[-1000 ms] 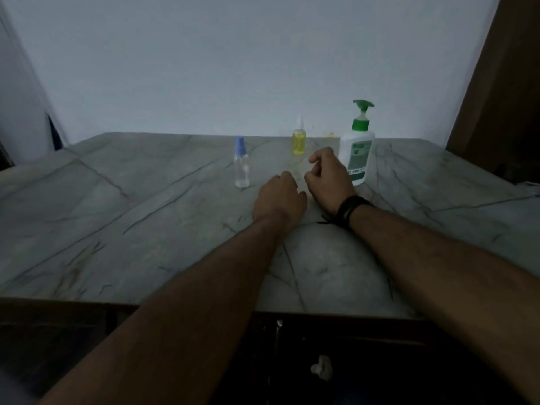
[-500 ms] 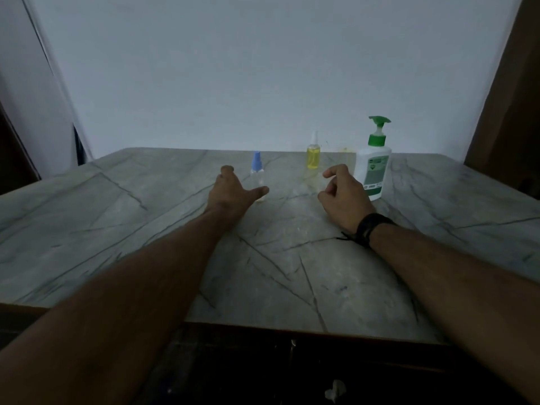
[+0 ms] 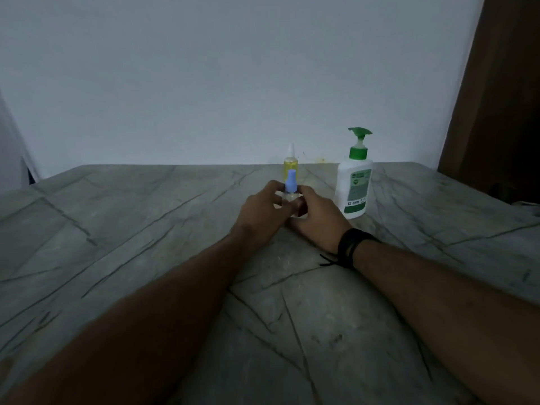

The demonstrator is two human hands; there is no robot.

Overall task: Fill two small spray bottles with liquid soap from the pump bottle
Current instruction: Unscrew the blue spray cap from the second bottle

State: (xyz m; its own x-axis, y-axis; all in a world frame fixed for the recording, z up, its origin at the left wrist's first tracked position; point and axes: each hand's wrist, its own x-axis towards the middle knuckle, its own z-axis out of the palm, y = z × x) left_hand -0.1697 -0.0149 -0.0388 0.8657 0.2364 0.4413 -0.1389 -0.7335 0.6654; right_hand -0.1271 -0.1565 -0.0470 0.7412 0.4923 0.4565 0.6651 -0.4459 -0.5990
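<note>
Right, both hands are on the clear spray bottle [image 3: 290, 197] near table centre. Left hand [image 3: 263, 213] wraps the body from the 9 o'clock side; right hand [image 3: 314, 216] closes in from 3 o'clock, fingers curled against its lower part. Blue cap [image 3: 291, 184] sticks up between them, still on. Whether the bottle is lifted or standing on the marble table [image 3: 146, 229], can't tell, the hands hide the base.

Yellow spray bottle [image 3: 290, 168] stands directly behind, at 12 o'clock, near the wall, capped. Pump bottle [image 3: 354, 185] stands upright at 2 o'clock from the hands, just beside the right hand, not touching.

Handling guess: the clear bottle looks like thin plastic, empty, so very light and easy to tip. Smooth wall, probably slippery once soap gets on it. Best grip: one hand round the body low down, other pinching the blue cap to twist it off. Don't squeeze hard, the wall likely flexes. Pump bottle looks heavier and stable, so press the head straight down.
</note>
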